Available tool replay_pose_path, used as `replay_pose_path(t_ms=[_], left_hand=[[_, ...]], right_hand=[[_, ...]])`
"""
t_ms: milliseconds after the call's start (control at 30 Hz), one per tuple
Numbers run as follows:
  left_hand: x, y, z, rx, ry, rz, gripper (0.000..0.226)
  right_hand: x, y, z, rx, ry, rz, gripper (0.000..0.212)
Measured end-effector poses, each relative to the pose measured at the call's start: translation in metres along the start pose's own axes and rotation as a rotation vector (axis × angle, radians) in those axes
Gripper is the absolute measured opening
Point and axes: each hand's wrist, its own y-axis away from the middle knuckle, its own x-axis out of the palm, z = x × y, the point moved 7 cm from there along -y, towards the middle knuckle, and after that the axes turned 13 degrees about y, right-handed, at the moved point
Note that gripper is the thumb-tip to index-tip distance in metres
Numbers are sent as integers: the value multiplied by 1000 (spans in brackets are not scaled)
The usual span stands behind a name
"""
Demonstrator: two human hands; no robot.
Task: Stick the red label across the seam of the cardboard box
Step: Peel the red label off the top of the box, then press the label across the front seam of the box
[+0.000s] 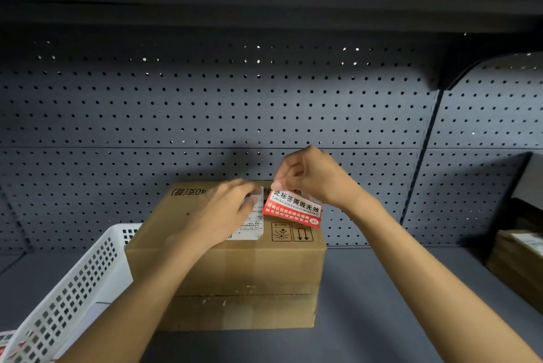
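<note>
Head view: the cardboard box (229, 256) sits on the grey shelf (382, 304), toward its back edge, close to the pegboard wall (205, 104). The right hand (311, 177) pinches the top left corner of the red label (293, 209) between thumb and fingers, clamped on it, so the label hangs tilted over the right part of the box top, above the printed handling symbols (292, 232). Whether its lower edge already touches the cardboard I cannot tell. The left hand (226, 212) lies on the box top with fingers loosely together, resting on the white shipping label (252, 221); whether it grips anything I cannot tell.

To do this step well, I judge that the label should be turned so its long side crosses the seam, with about half on each flap. The top seam is hidden under the hands and the white label, so it should be found first; another seam shows on the front face, low down. Lay 1 edge down, then smooth outward with the free hand to avoid creases, keeping the box steady.

Containers: 1 white perforated basket (76, 289) stands at the shelf's front left corner, touching the box's left side; red-and-white sheets (11, 345) show through its near end, too small to read. More brown cartons (517, 262) sit at the shelf's right edge.
</note>
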Motion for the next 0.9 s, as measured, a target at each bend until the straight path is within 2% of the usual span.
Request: replay_pose_path(t_ms=[67,167,267,400,533,667,800,900], left_hand=[[-12,1,-7,44,-5,-133,29],[-30,8,-16,60,232,-261,31],[-31,21,-28,68,432,-189,31],[-39,38,-36,71,412,-202,11],[-52,54,-33,60,470,-235,9],[-58,75,-26,56,560,-265,8],[-60,102,-17,64,660,-359,6],[-55,124,-9,82,708,-407,6]], right_hand=[[-1,3,2,-10,-17,2,25],[-2,13,5,-33,-47,7,19],[-6,26,14,-54,-26,-8,22],[-9,42,35,-100,-4,-11,24],[-10,58,61,-140,24,-10,31],[-6,75,77,-74,-61,-34,20],[11,92,83,12,-88,-58,29],[24,105,76,103,-86,-160,21]])
